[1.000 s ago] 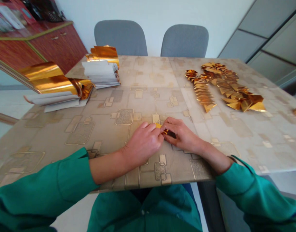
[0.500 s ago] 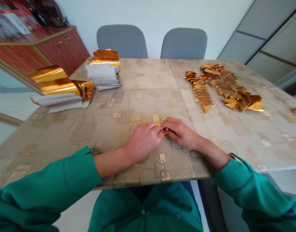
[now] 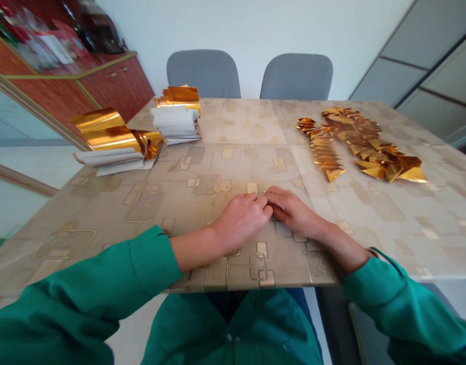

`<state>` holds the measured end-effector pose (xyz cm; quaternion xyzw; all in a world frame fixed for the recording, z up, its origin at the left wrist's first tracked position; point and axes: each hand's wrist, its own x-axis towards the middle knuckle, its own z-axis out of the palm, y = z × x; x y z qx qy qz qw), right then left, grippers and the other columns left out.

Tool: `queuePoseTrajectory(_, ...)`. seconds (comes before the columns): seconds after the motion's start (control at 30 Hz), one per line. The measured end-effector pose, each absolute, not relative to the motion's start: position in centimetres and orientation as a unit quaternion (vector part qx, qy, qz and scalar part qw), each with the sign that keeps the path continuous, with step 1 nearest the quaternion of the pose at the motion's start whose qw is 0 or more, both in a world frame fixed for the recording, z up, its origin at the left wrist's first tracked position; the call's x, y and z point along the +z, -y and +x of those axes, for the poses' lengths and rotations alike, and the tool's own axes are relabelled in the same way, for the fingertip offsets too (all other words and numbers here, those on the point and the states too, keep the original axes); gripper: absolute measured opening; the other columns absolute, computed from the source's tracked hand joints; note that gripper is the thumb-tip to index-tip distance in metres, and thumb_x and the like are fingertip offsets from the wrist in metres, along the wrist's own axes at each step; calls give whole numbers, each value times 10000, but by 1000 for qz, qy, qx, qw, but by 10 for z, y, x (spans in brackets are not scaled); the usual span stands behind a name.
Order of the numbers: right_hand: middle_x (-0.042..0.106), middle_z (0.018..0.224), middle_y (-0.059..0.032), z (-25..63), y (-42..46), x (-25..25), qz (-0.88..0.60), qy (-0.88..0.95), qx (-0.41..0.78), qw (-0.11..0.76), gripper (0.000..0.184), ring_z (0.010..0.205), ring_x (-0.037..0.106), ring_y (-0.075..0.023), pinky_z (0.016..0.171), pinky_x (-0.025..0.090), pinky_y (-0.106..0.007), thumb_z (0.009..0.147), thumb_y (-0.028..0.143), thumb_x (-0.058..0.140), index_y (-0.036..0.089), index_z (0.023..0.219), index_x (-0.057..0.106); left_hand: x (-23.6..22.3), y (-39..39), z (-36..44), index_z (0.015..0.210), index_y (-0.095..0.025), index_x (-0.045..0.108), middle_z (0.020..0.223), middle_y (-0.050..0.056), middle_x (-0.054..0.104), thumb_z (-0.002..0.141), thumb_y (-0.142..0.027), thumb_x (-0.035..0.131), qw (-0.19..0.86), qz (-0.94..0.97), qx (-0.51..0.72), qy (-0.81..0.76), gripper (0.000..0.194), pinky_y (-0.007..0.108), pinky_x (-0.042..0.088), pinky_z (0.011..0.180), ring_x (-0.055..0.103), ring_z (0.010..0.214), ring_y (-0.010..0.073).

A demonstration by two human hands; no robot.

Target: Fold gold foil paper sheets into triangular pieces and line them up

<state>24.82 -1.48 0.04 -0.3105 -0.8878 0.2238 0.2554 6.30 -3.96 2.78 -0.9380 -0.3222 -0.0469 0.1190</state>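
My left hand (image 3: 243,220) and my right hand (image 3: 292,209) rest together on the patterned table (image 3: 149,203), fingertips meeting near the front middle. Both are closed over a small piece of gold foil paper, which the fingers now hide completely. Several folded gold triangles (image 3: 360,147) lie in rows at the far right. A stack of white-backed gold sheets (image 3: 176,119) sits at the far left, and curled gold sheets (image 3: 111,137) lie on more sheets at the left edge.
Two grey chairs (image 3: 204,73) stand behind the table's far edge. A red-brown cabinet (image 3: 84,81) with clutter on top is at the back left. My green sleeves frame the near edge.
The gold piece, partly visible between my fingers before, is now covered by both hands. The view has shifted slightly, so everything sits a little further right in the picture.
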Motion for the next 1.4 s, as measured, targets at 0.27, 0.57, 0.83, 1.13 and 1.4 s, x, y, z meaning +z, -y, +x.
queuePoseTrajectory(0.27, 540, 799, -36, 248, 15, 1, -320, 887, 221, 250, 190, 763, 513, -161, 701, 430, -290, 900, 59, 435, 186, 800, 536, 26, 24, 59, 943, -113, 659, 979, 91, 691, 985, -120, 496, 8, -947, -24, 320, 168, 311, 513, 739, 644, 905, 199)
queuePoseTrajectory(0.57, 615, 891, -62, 250, 18, 13, -294, 892, 215, 267, 200, 860, 566, -190, 775, 463, -324, 848, 47, 461, 184, 893, 598, 40, 20, 47, 932, -121, 630, 940, 64, 671, 1018, -128, 374, -51, -947, -37, 316, 269, 273, 465, 666, 626, 804, 162)
queuePoseTrajectory(0.83, 648, 1210, -92, 253, 20, 18, -236, 912, 230, 243, 403, 1120, 563, -249, 993, 396, -445, 850, 299, 686, 227, 1230, 572, 53, 8, 9, 917, -153, 610, 907, 31, 623, 969, -61, 422, -82, -973, -51, 207, 215, 250, 454, 758, 585, 842, 152)
queuePoseTrajectory(1.13, 629, 1144, -69, 246, 26, 13, -263, 912, 153, 273, 257, 1082, 551, -225, 920, 386, -392, 856, 359, 724, 240, 1048, 602, 52, 3, 1, 903, -149, 617, 887, 25, 621, 982, -57, 387, -119, -970, -54, 205, 260, 233, 446, 741, 573, 791, 136)
queuePoseTrajectory(1.4, 657, 945, -25, 246, 24, 8, -231, 937, 153, 214, 120, 912, 564, -173, 829, 363, -343, 972, 277, 566, 255, 985, 683, 25, 30, 2, 1060, -184, 654, 1005, 17, 664, 1055, -217, 356, -133, -925, -162, 317, 300, 242, 494, 808, 623, 891, 122)
